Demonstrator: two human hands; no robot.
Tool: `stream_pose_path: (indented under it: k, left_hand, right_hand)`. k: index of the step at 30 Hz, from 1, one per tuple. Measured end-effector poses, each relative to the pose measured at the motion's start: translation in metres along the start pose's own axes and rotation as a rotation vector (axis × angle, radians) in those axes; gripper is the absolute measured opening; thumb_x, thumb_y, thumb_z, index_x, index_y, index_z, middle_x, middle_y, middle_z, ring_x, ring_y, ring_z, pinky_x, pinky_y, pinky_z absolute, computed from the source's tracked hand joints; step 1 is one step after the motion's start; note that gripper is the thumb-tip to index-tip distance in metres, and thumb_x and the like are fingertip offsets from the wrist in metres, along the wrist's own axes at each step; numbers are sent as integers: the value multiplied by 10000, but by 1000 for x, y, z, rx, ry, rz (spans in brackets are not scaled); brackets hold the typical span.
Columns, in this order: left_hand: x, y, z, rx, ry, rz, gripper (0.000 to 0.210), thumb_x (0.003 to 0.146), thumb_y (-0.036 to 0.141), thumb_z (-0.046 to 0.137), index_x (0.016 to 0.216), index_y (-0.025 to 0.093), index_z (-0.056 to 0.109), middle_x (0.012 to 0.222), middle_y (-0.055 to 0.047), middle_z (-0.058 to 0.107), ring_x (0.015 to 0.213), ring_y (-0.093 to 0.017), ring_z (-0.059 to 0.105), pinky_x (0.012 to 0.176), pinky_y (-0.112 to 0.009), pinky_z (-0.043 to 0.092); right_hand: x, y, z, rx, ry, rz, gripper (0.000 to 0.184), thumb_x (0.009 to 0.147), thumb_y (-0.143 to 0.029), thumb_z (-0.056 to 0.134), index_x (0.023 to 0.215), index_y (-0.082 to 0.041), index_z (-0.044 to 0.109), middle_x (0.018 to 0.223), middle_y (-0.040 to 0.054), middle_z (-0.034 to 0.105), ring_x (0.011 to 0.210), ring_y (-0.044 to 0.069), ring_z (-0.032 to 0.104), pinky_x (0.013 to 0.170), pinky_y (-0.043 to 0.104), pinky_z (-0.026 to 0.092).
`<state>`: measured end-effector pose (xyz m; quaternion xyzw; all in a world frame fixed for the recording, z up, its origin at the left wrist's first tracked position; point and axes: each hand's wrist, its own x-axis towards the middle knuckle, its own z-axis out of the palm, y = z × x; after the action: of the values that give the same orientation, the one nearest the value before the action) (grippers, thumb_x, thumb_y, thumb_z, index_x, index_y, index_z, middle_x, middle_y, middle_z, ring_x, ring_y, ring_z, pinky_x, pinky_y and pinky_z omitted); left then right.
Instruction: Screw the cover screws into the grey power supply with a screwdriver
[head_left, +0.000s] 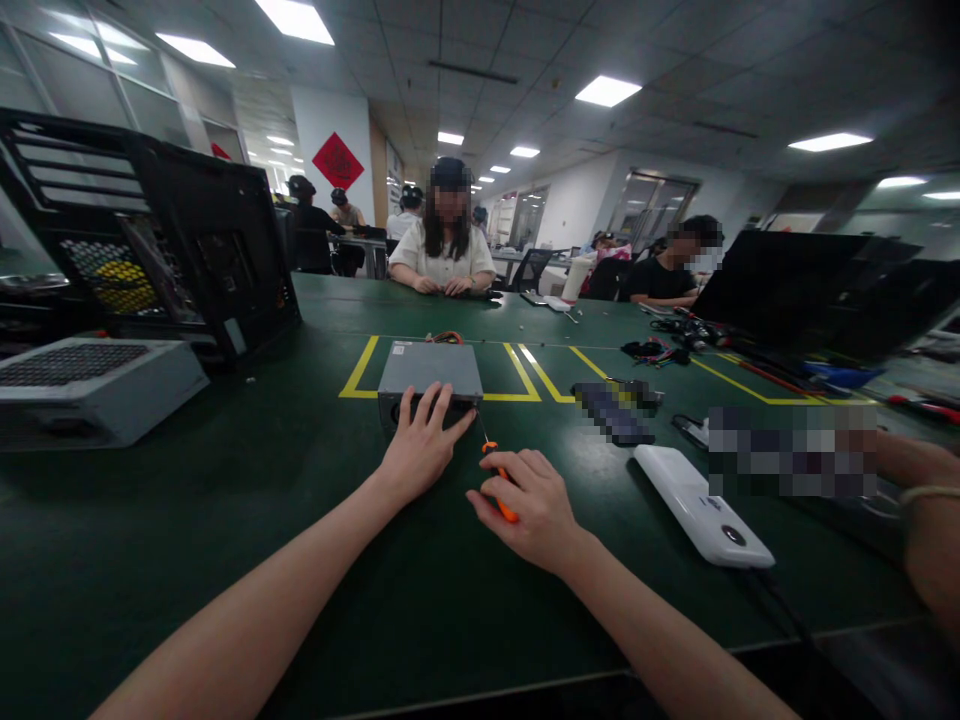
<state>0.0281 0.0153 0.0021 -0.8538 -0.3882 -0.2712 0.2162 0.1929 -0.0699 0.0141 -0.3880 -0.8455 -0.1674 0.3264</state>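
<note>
A grey computer power supply [429,368] sits on the green tabletop, a bundle of coloured wires [448,337] showing behind it. My left hand [424,445] lies against its near face and top edge with the fingers spread. Closed around the orange and black handle of a screwdriver [508,508] is my right hand [534,500]. The screwdriver's thin shaft points up and away, its tip at the right near corner of the power supply. Whether the tip sits in a screw is too small to tell.
A black computer case [217,250] and another power supply [157,395] stand at left. To the right lie a white power bank [701,505] and cables [656,350], with another person's arm [926,510] at the edge. Yellow tape [510,397] marks the green table [337,620]. A person [442,250] sits opposite.
</note>
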Motion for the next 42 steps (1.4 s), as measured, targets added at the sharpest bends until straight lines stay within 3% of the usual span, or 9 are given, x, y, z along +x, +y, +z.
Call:
stream_pose_path:
  k: [5, 10, 15, 19, 21, 25, 31, 36, 42]
  left_hand:
    - [0, 0, 0, 5, 1, 2, 511, 747, 162, 512, 1232, 305, 441, 1352, -115, 314, 1261, -309, 232, 1017, -557, 125]
    - [0, 0, 1, 21, -12, 0, 504, 753, 183, 512, 1237, 300, 435, 1353, -116, 306, 1267, -305, 222, 1019, -553, 126]
    - [0, 0, 1, 28, -16, 7, 516, 752, 185, 514, 1245, 302, 422, 1352, -117, 305, 1270, -309, 214, 1012, -561, 133]
    - [0, 0, 1, 36, -17, 10, 504, 764, 193, 502, 1249, 300, 418, 1351, -128, 302, 1270, -309, 216, 1010, -560, 136]
    - [0, 0, 0, 41, -20, 12, 504, 764, 198, 504, 1250, 300, 416, 1350, -133, 300, 1270, -311, 216, 1009, -560, 136]
    - [0, -1, 0, 46, -24, 17, 509, 767, 205, 506, 1256, 302, 406, 1346, -135, 303, 1270, -308, 217, 1008, -559, 137]
    - [0, -1, 1, 45, -24, 13, 508, 760, 211, 519, 1249, 302, 414, 1350, -138, 296, 1265, -313, 225, 1007, -562, 131]
    - [0, -1, 2, 38, -21, 12, 508, 759, 208, 520, 1247, 307, 416, 1352, -126, 301, 1266, -309, 222, 1012, -557, 123]
    - [0, 0, 1, 42, -26, 7, 486, 775, 212, 502, 1245, 302, 418, 1353, -133, 293, 1270, -306, 214, 1012, -552, 123]
  right_hand:
    - [-1, 0, 1, 114, 35, 153, 254, 785, -328, 513, 973, -158, 500, 1008, 118, 543, 865, 177, 547, 635, 288, 487]
    - [-1, 1, 1, 46, -9, 29, 95, 782, -274, 520, 758, -187, 548, 923, 64, 579, 782, 161, 550, 661, 309, 465]
    - [-1, 0, -1, 111, 38, 116, 236, 770, -311, 540, 940, -148, 525, 973, 114, 562, 848, 175, 555, 644, 281, 482]
    - [-2, 1, -1, 49, 69, 28, 103, 764, -280, 557, 775, -178, 549, 909, 79, 578, 761, 156, 556, 621, 280, 468]
    - [-2, 1, -1, -5, 75, -7, 82, 761, -271, 565, 788, -193, 568, 920, 71, 581, 749, 159, 551, 646, 308, 465]
    - [-1, 2, -1, 53, 124, 103, 257, 760, -305, 569, 962, -153, 523, 964, 114, 556, 839, 167, 556, 621, 257, 483]
    - [-1, 2, 0, -79, 110, -27, 58, 771, -245, 557, 765, -188, 553, 876, 62, 575, 738, 151, 544, 635, 294, 460]
    - [-2, 3, 3, 31, 143, 126, 273, 776, -239, 539, 1024, -154, 462, 964, 109, 539, 816, 164, 549, 592, 259, 479]
    - [-3, 2, 3, -35, 67, 76, 92, 740, -123, 512, 812, -176, 492, 927, 82, 532, 805, 176, 529, 687, 327, 460]
